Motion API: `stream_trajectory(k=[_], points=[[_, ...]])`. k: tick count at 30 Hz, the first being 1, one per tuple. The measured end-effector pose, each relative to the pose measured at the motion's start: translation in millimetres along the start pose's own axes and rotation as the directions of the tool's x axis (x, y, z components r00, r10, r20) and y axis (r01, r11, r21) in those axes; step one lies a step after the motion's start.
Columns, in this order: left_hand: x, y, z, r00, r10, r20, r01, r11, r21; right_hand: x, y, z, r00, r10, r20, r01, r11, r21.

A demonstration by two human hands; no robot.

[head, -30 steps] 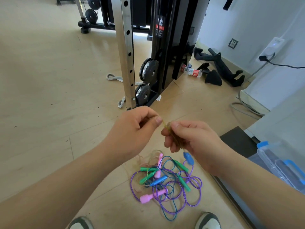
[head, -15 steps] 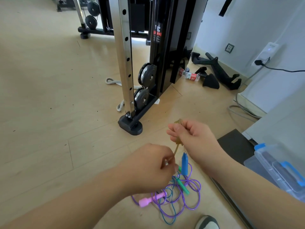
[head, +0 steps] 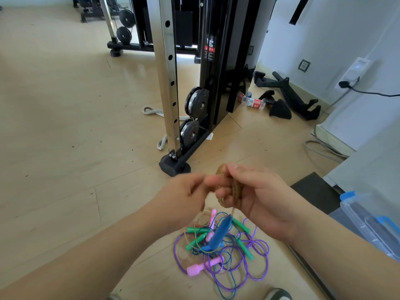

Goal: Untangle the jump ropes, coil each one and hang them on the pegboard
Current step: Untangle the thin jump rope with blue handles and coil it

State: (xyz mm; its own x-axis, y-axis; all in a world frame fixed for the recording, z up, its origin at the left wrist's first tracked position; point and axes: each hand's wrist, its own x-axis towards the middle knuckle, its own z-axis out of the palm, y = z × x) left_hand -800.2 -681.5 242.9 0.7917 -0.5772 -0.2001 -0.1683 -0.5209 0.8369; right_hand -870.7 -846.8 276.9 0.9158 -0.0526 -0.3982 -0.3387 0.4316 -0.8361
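Note:
A tangle of jump ropes [head: 223, 252] lies on the wooden floor between my feet, with purple and teal cords and pink, green and blue handles. My right hand [head: 255, 198] grips a small coil of thin brown rope [head: 234, 187] above the pile. From this coil a strand drops to a blue handle [head: 220, 232] hanging just over the tangle. My left hand [head: 186, 195] is blurred and pinches the brown rope right beside the coil. No pegboard is in view.
A cable machine frame [head: 173, 87] with pulleys stands just ahead, its black foot [head: 174, 167] close to my hands. A clear bin with blue latches [head: 372, 221] sits at the right on a dark mat [head: 313, 191]. Black attachments and a bottle [head: 251, 101] lie by the wall.
My left hand rose from low over the pile back up to the coil in my right hand. The blue handle swung lower over the tangle.

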Motion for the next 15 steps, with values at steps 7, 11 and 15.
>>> stream_trajectory(k=[7, 11, 15], points=[[-22, 9, 25, 0.930, 0.106, 0.351, -0.210, 0.939, 0.272, 12, 7, -16, 0.931, -0.236, -0.279, 0.110, 0.909, -0.402], [-21, 27, 9, 0.972, 0.194, 0.135, -0.187, 0.980, -0.066, 12, 15, -26, 0.947, -0.262, -0.185, 0.097, 0.785, -0.612], [-8, 23, -9, 0.959, 0.247, -0.139, -0.251, 0.968, -0.010, 6, 13, -17, 0.982, -0.179, -0.062, 0.114, 0.821, -0.560]])
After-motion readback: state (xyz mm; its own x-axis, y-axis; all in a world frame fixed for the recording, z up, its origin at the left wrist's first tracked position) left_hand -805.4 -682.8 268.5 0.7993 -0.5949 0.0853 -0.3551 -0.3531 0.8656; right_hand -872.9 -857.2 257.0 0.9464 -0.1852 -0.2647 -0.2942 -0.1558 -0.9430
